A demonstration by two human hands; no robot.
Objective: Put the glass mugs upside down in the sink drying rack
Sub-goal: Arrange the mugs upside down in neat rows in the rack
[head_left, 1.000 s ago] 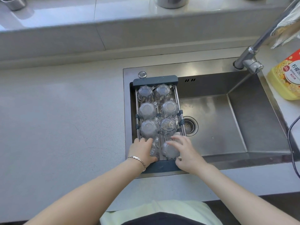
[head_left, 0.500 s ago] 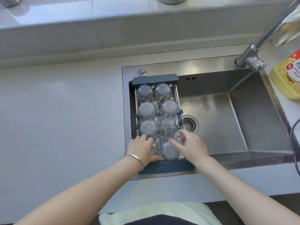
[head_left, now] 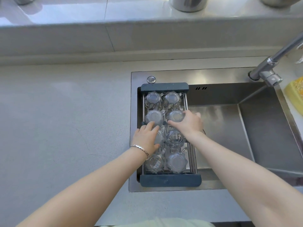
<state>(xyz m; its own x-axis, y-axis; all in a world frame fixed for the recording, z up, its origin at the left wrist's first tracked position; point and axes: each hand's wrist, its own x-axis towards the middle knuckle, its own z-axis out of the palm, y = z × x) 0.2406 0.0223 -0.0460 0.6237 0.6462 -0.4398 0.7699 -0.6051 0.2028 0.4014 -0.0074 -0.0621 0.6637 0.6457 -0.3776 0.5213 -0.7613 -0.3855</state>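
Eight glass mugs; one drying rack; one faucet.

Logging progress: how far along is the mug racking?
Done: the drying rack holds eight glass mugs in two columns, bases up. In hand: left hand rests on the third-row left mug, right hand on the second-row right mug, apparently adjusting. Left: no mugs visible outside the rack.

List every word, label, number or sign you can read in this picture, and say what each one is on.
No text here can be read.
Barcode sticker on the near-left glass mug: bars only, digits too small.
Yellow bottle at the right edge: print cut off and blurred.
Drying rack: no marking visible.
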